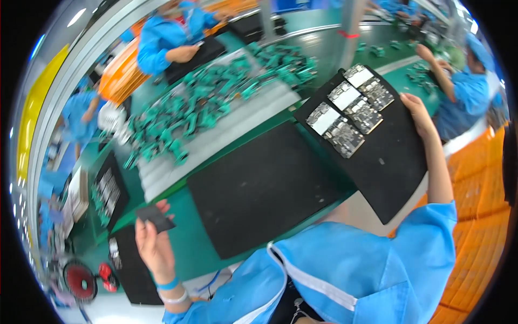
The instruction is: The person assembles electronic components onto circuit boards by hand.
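the left hand [152, 243] holds a small dark flat piece [155, 218] in its closed fingers, above the green tabletop [189, 237]. beside it a big black mat [259, 189] lies flat on the tabletop. at the right, the right hand [418, 116] grips the far edge of a black tray [391, 167], lifted and tilted, with three circuit boards [350, 110] on it.

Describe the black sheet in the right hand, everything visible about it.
The large flat black sheet, matte and foam-like, is held tilted above the green table, its far right edge gripped by the right hand. Three circuit boards with pale rectangular patches lie in a row on its upper part. Its lower left part overlaps a second black mat lying on the table.
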`<state>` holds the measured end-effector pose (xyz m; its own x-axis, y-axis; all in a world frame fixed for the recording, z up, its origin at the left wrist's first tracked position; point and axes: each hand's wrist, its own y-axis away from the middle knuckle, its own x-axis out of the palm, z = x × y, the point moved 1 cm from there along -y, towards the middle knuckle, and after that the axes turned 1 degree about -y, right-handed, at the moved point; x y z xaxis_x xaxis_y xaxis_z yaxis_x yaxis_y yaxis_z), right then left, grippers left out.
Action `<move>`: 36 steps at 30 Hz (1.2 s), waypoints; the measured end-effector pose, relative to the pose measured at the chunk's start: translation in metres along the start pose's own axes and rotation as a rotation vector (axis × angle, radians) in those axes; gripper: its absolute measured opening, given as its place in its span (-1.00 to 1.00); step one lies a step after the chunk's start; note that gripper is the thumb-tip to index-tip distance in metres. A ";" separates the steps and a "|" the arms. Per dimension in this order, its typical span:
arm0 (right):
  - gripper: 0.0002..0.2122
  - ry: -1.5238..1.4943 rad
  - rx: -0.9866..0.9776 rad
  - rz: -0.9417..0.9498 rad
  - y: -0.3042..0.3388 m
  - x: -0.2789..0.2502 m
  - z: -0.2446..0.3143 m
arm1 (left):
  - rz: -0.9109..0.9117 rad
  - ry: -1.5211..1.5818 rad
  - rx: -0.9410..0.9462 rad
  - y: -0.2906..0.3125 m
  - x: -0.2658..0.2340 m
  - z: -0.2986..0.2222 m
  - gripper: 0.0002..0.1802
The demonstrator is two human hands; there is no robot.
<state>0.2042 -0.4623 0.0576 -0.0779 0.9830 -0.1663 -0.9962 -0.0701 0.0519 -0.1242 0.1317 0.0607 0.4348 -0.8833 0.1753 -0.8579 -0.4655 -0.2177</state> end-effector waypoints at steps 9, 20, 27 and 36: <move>-0.65 0.100 -0.084 0.715 -0.051 0.284 0.011 | 0.054 -0.190 0.139 0.064 0.027 -0.003 -0.70; -0.72 0.738 -1.027 0.774 0.002 0.462 -0.015 | 0.318 -0.789 0.070 0.095 0.082 0.076 -0.87; -0.53 0.764 -1.211 0.733 0.082 0.467 -0.017 | 0.255 -0.916 0.090 0.082 0.086 0.098 -0.84; -0.38 0.988 -0.669 0.495 0.083 0.363 -0.003 | 0.746 -0.594 0.066 0.017 0.068 0.097 -0.72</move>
<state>0.0927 -0.1116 -0.0011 -0.1524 0.3069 -0.9395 -0.6569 -0.7417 -0.1357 -0.0830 0.0582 -0.0247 -0.1341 -0.8289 -0.5431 -0.9608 0.2429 -0.1335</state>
